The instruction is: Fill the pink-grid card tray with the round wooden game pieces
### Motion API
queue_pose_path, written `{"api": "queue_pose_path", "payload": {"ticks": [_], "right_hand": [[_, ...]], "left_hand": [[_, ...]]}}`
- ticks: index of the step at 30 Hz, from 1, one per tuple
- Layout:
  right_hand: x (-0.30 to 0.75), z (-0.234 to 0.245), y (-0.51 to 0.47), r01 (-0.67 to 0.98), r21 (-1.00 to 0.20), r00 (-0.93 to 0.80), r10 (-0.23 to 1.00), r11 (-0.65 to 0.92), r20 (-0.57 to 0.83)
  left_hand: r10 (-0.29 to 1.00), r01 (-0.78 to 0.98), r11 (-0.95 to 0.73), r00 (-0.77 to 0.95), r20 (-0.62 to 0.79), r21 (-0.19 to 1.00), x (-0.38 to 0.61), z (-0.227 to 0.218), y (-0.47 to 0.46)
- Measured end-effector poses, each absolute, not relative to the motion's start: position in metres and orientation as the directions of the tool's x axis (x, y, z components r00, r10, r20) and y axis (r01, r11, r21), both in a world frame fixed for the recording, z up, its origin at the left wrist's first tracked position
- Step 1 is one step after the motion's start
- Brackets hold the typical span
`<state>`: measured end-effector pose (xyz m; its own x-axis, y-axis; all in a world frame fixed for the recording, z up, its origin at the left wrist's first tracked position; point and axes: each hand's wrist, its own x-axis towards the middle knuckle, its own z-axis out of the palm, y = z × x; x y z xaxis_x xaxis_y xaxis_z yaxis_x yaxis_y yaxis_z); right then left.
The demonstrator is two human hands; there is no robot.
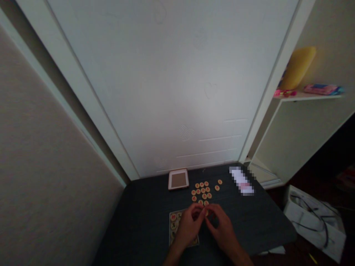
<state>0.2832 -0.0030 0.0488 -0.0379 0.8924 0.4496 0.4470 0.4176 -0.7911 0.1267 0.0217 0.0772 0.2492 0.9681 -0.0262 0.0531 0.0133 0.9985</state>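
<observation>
My left hand [190, 223] and my right hand [221, 226] meet at the fingertips over the dark table. Between their pinched fingers is a round, light wooden Chinese chess piece [206, 212]. Just beyond my fingers lie several more pieces, loosely grouped in rows with reddish characters, among them one disc [203, 190]. Two stray pieces, one a disc [217, 188], sit a little to the right. Under my left hand and forearm is a clear-edged square box [170, 236] holding pieces with red and dark characters; my hand hides part of it.
A shallow box lid [169, 181] with a brown centre lies at the table's [133, 221] back edge. Toward the right corner is a pixelated pale object [240, 179]. A white panel rises behind. On the floor at right, a white box [307, 229] holds dark cables.
</observation>
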Motion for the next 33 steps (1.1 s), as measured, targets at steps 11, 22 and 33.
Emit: {"api": "queue_pose_path", "payload": {"ticks": [11, 22, 33], "right_hand": [[0.277, 0.043, -0.007, 0.438, -0.803, -0.035, 0.901, 0.403, 0.433], [0.282, 0.05, -0.008, 0.446, -0.79, -0.069, 0.896, 0.421, 0.438], [0.281, 0.054, -0.007, 0.449, -0.796, -0.033, 0.898, 0.407, 0.44]], "left_hand": [[0.965, 0.089, 0.001, 0.26, -0.025, 0.996, 0.12, 0.075, 0.02], [0.953, 0.088, -0.029, 0.304, 0.001, 0.996, 0.119, 0.083, 0.015], [0.973, 0.1, -0.051, 0.23, 0.027, 0.994, 0.119, 0.072, 0.017]]}}
